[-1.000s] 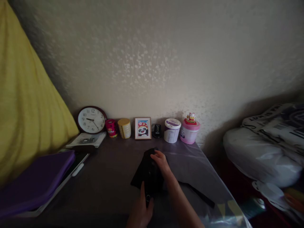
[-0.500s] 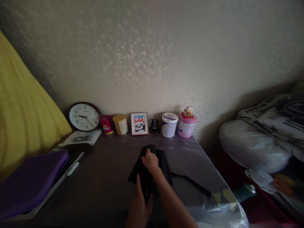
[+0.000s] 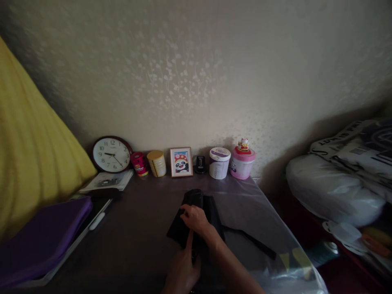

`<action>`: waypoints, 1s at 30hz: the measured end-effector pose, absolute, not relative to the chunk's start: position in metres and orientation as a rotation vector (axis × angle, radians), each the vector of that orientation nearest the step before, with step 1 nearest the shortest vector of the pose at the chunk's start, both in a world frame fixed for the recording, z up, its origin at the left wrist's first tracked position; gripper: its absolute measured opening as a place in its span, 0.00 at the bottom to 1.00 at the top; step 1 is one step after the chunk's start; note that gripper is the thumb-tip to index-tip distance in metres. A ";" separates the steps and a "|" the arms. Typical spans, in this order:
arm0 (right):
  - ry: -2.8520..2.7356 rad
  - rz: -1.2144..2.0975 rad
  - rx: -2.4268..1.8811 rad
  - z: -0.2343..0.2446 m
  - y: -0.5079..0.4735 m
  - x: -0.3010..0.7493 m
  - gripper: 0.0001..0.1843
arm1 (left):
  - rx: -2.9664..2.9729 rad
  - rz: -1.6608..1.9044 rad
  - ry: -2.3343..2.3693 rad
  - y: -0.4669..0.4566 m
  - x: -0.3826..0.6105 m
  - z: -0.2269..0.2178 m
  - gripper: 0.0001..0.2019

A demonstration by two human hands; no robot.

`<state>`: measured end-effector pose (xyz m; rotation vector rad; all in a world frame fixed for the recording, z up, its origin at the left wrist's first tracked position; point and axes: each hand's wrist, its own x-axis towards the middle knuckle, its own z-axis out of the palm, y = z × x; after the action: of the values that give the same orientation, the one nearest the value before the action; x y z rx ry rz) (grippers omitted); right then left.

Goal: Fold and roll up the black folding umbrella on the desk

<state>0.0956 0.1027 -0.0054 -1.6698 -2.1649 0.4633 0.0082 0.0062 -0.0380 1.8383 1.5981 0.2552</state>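
A black folding umbrella (image 3: 193,197) lies closed on the table in front of me, with loose folds of its cloth spread to both sides. My left hand (image 3: 183,269) is wrapped around its handle end at the bottom, one finger stretched along it. Crossing above from the right, my right hand (image 3: 196,218) grips the dark cloth near the middle, its fingers curled. A thin black strap (image 3: 251,239) trails over the table to the right. Both hands and the dark cloth hide most of the handle.
Along the wall stand a clock (image 3: 112,154), a red can (image 3: 139,164), a yellow-lidded jar (image 3: 157,164), a picture frame (image 3: 181,162) and two tubs (image 3: 219,163). A purple folder (image 3: 45,237) lies left by a yellow curtain (image 3: 36,134). Plastic bags (image 3: 333,188) are piled right, beyond the table edge.
My right hand has slid down the umbrella toward my left hand, and its forearm has come nearer. The left hand stays at the handle end. The view has shifted slightly.
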 end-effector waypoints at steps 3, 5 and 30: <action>-2.193 0.447 -1.252 -0.008 0.079 0.112 0.14 | 1.829 0.256 1.661 0.005 0.009 -0.043 0.33; -2.148 0.396 -1.099 -0.015 0.066 0.123 0.15 | 1.838 0.273 1.683 0.004 0.010 -0.045 0.35; -1.651 0.414 -1.718 -0.052 0.181 0.183 0.18 | 1.772 0.277 1.683 0.004 0.012 -0.041 0.36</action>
<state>0.1826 0.1811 -0.0520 -1.7179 -1.6505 0.4139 0.0118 0.0041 -0.0414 1.7721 1.6826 0.2770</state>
